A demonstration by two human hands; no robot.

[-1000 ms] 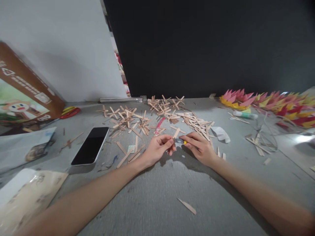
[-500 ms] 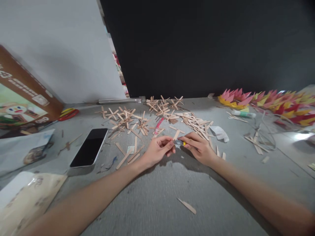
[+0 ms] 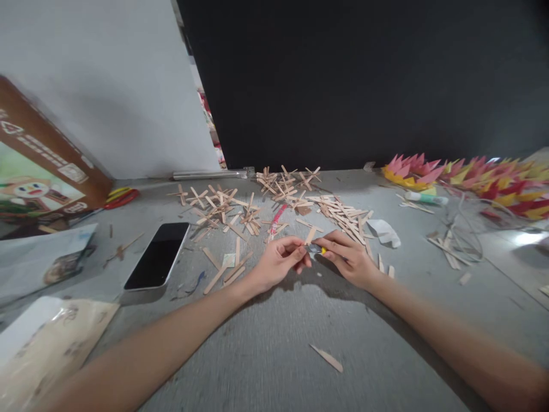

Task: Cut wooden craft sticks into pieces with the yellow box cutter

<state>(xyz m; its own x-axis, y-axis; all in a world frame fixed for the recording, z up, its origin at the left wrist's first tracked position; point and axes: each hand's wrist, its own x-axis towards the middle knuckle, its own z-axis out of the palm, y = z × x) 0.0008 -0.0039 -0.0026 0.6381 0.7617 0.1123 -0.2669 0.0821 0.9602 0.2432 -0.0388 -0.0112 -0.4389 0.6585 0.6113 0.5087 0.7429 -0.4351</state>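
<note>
My left hand [image 3: 283,260] is closed in a pinch on a wooden craft stick [image 3: 311,234], whose pale end shows beyond the fingertips. My right hand [image 3: 348,260] grips a small utility knife [image 3: 323,250]; part of its yellow body shows between the fingers. The knife's grey blade lies against the stick, close to the left thumb. Both hands are just above the grey table [image 3: 257,355]. Beyond them lie a heap of loose craft sticks [image 3: 343,216] and several crossed, joined sticks [image 3: 221,207].
A phone [image 3: 158,256] lies on the left, near a brown box [image 3: 47,149] and plastic packets [image 3: 60,332]. Pink and yellow paper crowns [image 3: 414,170], a glue stick [image 3: 426,198] and a cable [image 3: 480,246] are at right. One pointed stick [image 3: 326,359] lies in front.
The knife's blade has turned and shows more of its flat grey side against the stick. Both hands keep their grips and have barely moved; the view has shifted slightly.
</note>
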